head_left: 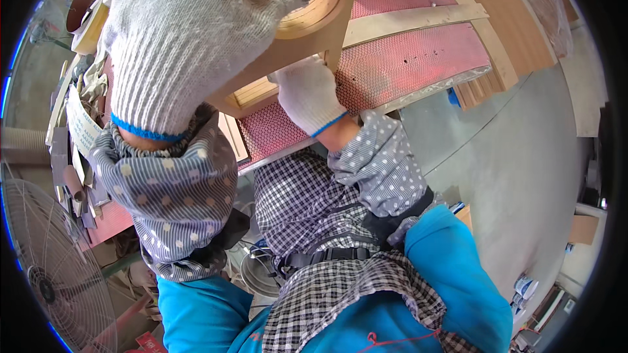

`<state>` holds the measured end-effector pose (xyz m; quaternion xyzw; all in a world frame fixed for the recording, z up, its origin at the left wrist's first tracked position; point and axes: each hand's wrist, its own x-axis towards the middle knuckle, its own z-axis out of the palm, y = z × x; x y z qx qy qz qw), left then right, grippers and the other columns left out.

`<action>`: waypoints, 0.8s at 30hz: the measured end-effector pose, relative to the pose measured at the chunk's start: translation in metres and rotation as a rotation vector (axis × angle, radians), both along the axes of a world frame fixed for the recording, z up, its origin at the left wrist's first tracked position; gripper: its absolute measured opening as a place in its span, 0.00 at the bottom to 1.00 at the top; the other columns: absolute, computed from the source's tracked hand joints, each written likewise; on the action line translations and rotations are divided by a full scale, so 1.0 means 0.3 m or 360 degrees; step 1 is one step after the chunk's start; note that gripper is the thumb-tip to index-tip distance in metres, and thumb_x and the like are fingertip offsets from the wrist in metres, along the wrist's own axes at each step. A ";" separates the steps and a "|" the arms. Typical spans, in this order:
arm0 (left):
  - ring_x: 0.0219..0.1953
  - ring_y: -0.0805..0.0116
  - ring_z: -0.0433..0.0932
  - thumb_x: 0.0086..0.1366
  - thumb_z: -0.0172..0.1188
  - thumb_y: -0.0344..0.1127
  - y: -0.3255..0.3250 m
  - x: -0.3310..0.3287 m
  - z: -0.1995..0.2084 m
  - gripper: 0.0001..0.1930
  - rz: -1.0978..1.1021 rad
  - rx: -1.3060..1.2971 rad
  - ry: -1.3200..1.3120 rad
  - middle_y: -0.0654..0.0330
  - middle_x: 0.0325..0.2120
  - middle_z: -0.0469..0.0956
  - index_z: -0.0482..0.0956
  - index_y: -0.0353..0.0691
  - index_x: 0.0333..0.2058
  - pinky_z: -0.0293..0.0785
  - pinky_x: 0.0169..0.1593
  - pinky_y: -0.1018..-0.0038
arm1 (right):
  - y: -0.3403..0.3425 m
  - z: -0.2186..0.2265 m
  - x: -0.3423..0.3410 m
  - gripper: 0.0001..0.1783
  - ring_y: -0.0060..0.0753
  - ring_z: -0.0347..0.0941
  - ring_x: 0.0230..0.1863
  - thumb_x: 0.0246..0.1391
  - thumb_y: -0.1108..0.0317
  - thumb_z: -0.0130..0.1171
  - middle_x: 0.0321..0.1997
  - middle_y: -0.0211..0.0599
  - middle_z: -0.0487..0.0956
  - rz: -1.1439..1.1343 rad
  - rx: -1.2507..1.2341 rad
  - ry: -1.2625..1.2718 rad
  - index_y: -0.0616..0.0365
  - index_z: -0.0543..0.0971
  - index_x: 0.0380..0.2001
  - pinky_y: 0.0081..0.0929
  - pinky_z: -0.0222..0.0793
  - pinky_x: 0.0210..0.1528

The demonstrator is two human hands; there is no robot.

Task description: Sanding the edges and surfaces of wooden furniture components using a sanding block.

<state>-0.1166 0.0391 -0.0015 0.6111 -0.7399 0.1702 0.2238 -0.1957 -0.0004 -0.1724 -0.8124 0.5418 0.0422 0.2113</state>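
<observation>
A light-brown wooden frame [342, 21] with a round opening and rectangular openings is tilted up above the pink mesh-patterned tabletop [399, 59]. My left hand [190, 29], in a white knit glove with a blue cuff edge, grips it at the upper left. Its thumb reaches over the rim of the round opening, and the other fingers are out of sight. Lower down, my right hand [309, 95], gloved the same way, is closed on the frame's near bar, with its fingertips mostly hidden.
A pale wooden strip [418, 23] lies across the tabletop. Stacked brown boards [510, 16] stand at the far right. On the left are a large caged fan [49, 281] and a heap of scraps [82, 124]. Grey floor [484, 157] stretches to the right.
</observation>
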 end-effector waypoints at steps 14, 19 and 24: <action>0.39 0.49 0.83 0.53 0.76 0.42 -0.036 0.138 -0.021 0.21 -0.0140 -0.0069 0.0004 0.49 0.35 0.83 0.82 0.35 0.40 0.78 0.45 0.58 | 0.101 -0.137 -0.013 0.17 0.45 0.75 0.61 0.58 0.70 0.58 0.52 0.48 0.79 0.0189 -0.1034 -0.0529 0.63 0.79 0.50 0.44 0.72 0.64; 0.39 0.49 0.83 0.53 0.76 0.43 0.016 0.023 0.007 0.22 -0.0055 -0.0091 -0.0003 0.49 0.35 0.83 0.82 0.35 0.41 0.78 0.45 0.58 | 0.056 -0.103 -0.038 0.19 0.46 0.73 0.65 0.57 0.70 0.58 0.57 0.51 0.78 0.0141 -0.0937 -0.0606 0.63 0.79 0.52 0.44 0.72 0.64; 0.38 0.51 0.84 0.52 0.77 0.43 0.006 0.014 0.013 0.25 -0.0001 0.0064 0.0048 0.49 0.34 0.84 0.83 0.34 0.45 0.79 0.45 0.59 | 0.059 -0.100 -0.021 0.17 0.47 0.74 0.63 0.57 0.71 0.56 0.55 0.48 0.79 0.0065 -0.0448 -0.0288 0.65 0.78 0.50 0.42 0.72 0.64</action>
